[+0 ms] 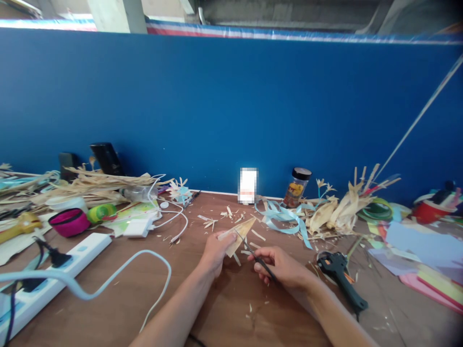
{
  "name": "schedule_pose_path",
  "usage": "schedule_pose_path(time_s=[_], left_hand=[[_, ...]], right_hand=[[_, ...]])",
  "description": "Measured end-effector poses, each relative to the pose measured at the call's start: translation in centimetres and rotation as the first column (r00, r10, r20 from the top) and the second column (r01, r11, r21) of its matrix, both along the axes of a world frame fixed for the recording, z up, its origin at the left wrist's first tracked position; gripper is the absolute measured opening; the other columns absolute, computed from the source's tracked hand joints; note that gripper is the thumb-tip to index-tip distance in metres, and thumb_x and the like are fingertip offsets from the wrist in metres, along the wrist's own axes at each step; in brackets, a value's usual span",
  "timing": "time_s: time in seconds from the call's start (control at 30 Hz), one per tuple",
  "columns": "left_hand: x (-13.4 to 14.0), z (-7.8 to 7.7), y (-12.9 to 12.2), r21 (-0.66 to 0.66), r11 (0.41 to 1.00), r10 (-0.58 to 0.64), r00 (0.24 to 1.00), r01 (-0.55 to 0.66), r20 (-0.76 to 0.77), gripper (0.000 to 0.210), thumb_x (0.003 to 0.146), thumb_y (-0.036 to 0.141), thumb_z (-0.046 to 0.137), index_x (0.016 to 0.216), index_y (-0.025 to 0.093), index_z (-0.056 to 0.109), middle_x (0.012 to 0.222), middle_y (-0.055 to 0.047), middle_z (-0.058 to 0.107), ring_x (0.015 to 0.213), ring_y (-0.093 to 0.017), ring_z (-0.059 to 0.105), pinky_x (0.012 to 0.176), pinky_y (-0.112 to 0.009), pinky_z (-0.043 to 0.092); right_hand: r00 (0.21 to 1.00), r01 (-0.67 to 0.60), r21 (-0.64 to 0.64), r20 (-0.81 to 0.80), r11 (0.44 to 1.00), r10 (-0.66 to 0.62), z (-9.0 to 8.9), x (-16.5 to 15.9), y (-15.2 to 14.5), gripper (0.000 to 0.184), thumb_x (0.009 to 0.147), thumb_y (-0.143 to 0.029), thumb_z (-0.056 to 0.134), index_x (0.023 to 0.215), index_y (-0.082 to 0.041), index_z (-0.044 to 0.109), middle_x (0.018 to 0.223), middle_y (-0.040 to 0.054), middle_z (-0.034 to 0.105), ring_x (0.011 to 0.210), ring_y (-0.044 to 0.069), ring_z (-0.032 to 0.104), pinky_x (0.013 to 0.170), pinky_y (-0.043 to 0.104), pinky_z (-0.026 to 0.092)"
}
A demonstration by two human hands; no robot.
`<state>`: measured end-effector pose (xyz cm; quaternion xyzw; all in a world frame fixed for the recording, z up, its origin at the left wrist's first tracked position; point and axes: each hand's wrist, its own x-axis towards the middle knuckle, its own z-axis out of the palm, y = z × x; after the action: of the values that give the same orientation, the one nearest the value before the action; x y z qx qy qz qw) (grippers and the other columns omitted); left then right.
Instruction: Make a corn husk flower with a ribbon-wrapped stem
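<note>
My left hand [214,253] is closed on a pale, pointed piece of dried corn husk [241,235], pinching it near its lower left edge. The husk's tip points up and to the right. My right hand [280,266] is closed around dark, slim scissors [266,270]. Their thin blades reach up and left across the front of the husk, and the handle loops are mostly hidden by my fingers. Narrow husk strips [258,234] and small scraps lie on the table around and just beyond both hands.
Right of my hands lie a black glue gun [342,279], light blue ribbon [289,219], a black-lidded jar [297,187], a husk bundle [331,214] and coloured paper [423,246]. At left are a white power strip [81,255] and cables. A blue partition [217,106] stands behind the table.
</note>
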<state>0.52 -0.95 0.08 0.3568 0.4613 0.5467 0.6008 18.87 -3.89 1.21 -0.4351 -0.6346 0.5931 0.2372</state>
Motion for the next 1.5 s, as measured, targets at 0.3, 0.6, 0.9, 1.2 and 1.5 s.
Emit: schedule_pose_path(time_s=[0.3, 0.6, 0.9, 1.2, 1.5], left_hand=[[0.0, -0.1, 0.0, 0.013, 1.0, -0.002, 1.0, 0.002, 0.008, 0.026, 0.057, 0.029, 0.069, 0.072, 0.008, 0.063, 0.057, -0.005, 0.061, 0.049, -0.013, 0.051, 0.049, -0.025, 0.036], [-0.1, 0.0, 0.0, 0.002, 1.0, -0.018, 0.999, 0.018, 0.033, 0.028, 0.056, 0.028, 0.07, 0.074, 0.008, 0.064, 0.06, -0.005, 0.062, 0.052, -0.013, 0.052, 0.051, -0.025, 0.037], [-0.1, 0.0, 0.1, 0.008, 0.999, -0.046, 0.999, 0.045, 0.03, 0.025, 0.059, 0.027, 0.068, 0.072, 0.007, 0.064, 0.06, -0.006, 0.062, 0.05, -0.013, 0.051, 0.049, -0.024, 0.036], [0.0, 0.4, -0.1, -0.001, 1.0, -0.029, 1.0, 0.029, 0.011, 0.024, 0.058, 0.028, 0.068, 0.069, 0.008, 0.064, 0.056, -0.005, 0.061, 0.049, -0.013, 0.05, 0.049, -0.026, 0.035], [0.0, -0.1, 0.2, -0.002, 1.0, -0.003, 1.0, 0.003, 0.019, 0.022, 0.058, 0.025, 0.069, 0.07, 0.008, 0.064, 0.061, -0.007, 0.062, 0.052, -0.014, 0.052, 0.052, -0.026, 0.038]], right_hand=[[1.0, 0.007, -0.032, -0.005, 0.999, -0.007, 0.2, -0.4, -0.1, 0.036, 0.07, -0.04, 0.059, 0.095, -0.013, 0.057, 0.059, -0.0018, 0.052, 0.05, 0.008, 0.049, 0.05, 0.02, 0.043], [1.0, 0.02, -0.045, -0.002, 0.999, -0.02, 0.9, -0.6, -0.3, 0.035, 0.07, -0.037, 0.058, 0.094, -0.012, 0.057, 0.056, -0.0023, 0.052, 0.048, 0.007, 0.047, 0.048, 0.019, 0.042], [0.999, 0.039, -0.035, 0.008, 0.999, -0.039, 1.1, -0.8, -0.3, 0.034, 0.069, -0.037, 0.06, 0.092, -0.012, 0.058, 0.054, -0.003, 0.051, 0.047, 0.007, 0.047, 0.047, 0.019, 0.041], [0.999, 0.043, -0.014, 0.013, 0.999, -0.042, 1.0, -0.8, -0.3, 0.033, 0.069, -0.038, 0.059, 0.09, -0.013, 0.059, 0.052, -0.0035, 0.05, 0.045, 0.007, 0.046, 0.045, 0.018, 0.041], [0.999, 0.04, -0.003, 0.015, 0.999, -0.04, 1.0, -0.8, -0.3, 0.032, 0.069, -0.038, 0.059, 0.088, -0.013, 0.059, 0.052, -0.0037, 0.05, 0.045, 0.006, 0.045, 0.044, 0.017, 0.04]])
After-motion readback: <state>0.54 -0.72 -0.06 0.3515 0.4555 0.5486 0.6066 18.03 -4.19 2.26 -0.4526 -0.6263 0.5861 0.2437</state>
